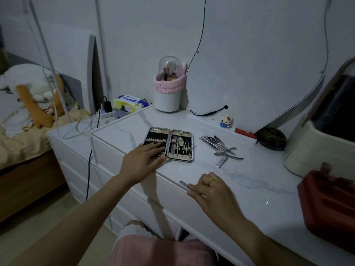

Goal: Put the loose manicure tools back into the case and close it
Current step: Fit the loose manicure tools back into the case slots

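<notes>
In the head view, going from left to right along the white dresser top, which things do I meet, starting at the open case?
Open manicure case with the left hand resting on its left half → pile of loose metal tools → red lighter → dark round object → dark red box.

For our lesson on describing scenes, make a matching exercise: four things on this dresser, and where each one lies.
Things:
1. case
2. nail file
3. loose tools
4. toy figure

Places:
A. at the back ledge, by the wall
B. under the right hand at the front edge
C. open under the left hand
D. piled right of the case

Pairs: 1-C, 2-B, 3-D, 4-A
</notes>
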